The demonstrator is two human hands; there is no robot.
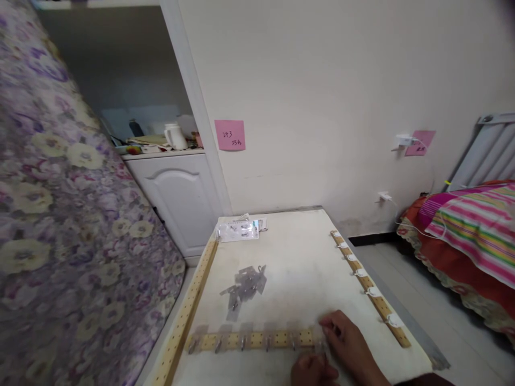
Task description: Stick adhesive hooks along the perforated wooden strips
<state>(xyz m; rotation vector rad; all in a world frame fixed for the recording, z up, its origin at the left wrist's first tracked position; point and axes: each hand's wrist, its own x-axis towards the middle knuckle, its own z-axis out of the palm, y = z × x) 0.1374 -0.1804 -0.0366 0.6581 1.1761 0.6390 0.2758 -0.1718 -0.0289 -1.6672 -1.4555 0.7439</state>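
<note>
My right hand [348, 343] pinches the upper edge of a clear adhesive hook [319, 340] at the right end of a wooden strip [257, 339]. Just below, my left hand [314, 370] has its fingers curled at the lower part of the same hook; its fingertips are partly hidden and blurred. Several similar clear hooks with metal prongs sit in a row along this strip, which has small dark holes. Farther back on the white tabletop [289, 279] lies a loose pile of clear hooks [247, 284].
A long perforated wooden strip [193, 300] runs along the left side. On the right, another strip [378, 303] carries several white hooks. Clear packaging [237, 230] lies at the back left. A floral curtain [80, 241] hangs at left; a bed [466, 230] stands at right.
</note>
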